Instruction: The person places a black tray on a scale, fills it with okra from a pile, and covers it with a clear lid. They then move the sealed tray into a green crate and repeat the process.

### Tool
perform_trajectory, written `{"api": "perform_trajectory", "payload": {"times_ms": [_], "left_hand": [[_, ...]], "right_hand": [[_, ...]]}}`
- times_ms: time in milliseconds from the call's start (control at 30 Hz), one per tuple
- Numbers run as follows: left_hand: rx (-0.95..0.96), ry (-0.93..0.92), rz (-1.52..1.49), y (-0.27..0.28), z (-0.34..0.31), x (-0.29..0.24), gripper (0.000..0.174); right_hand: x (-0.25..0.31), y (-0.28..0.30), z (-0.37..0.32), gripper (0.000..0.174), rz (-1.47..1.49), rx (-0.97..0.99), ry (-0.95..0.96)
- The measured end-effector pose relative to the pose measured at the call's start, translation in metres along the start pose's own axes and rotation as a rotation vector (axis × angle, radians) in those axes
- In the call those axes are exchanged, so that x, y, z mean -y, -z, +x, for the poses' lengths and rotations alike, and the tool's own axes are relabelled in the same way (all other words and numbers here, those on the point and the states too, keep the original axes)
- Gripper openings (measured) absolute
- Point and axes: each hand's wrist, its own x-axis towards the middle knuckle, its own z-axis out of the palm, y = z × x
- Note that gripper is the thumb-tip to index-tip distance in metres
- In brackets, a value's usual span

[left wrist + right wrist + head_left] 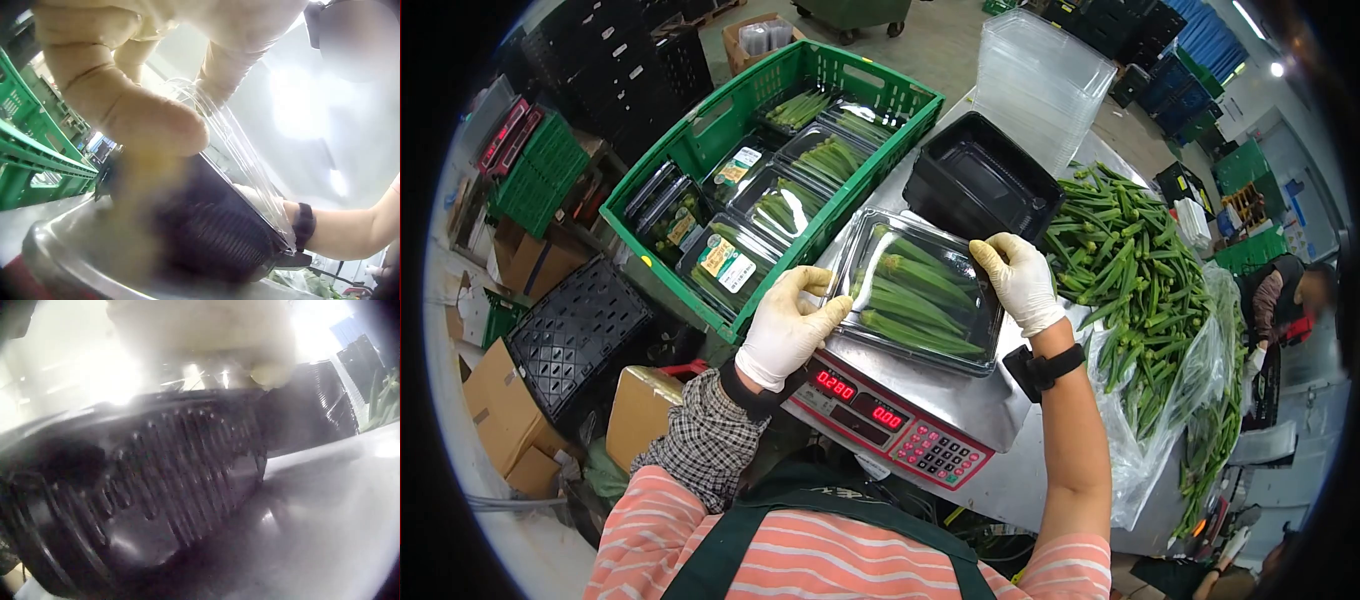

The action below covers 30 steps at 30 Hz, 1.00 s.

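A black tray of okra point(915, 300) under a clear lid is held tilted over the scale's metal plate point(990, 400). My gloved left hand point(785, 325) grips its left edge, thumb and fingers around the rim. At the upper right corner, my gloved right hand point(1020, 280) pinches the lid and rim. In the left wrist view, the left hand point(144, 81) holds the lid edge against the dark tray point(212, 219). The right wrist view has the ribbed tray side point(181, 469) below the blurred right hand point(206, 331). The scale display point(835, 384) is lit red.
A green crate point(690, 125) of packed okra trays stands at upper left. Behind the held tray are stacked empty black trays point(990, 180) and stacked clear lids point(1040, 90). Loose okra point(1140, 270) lies on the right with plastic film point(1135, 470). Another person point(1280, 300) stands far right.
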Motion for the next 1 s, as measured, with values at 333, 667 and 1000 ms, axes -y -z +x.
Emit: {"api": "perform_trajectory", "payload": {"times_ms": [333,667,1000], "left_hand": [[0.000,0.084,-0.244,-0.008,0.006,0.007,0.048],[-0.032,-0.429,0.262,0.000,0.011,0.019,0.036],[0.364,0.241,-0.193,0.010,0.138,-0.006,0.036]], "right_hand": [[-0.009,-0.010,0.000,0.029,-0.261,-0.140,0.175],[-0.031,-0.008,0.017,0.046,0.368,0.373,-0.121],[-0.036,0.008,-0.001,0.044,0.072,0.123,0.055]]}}
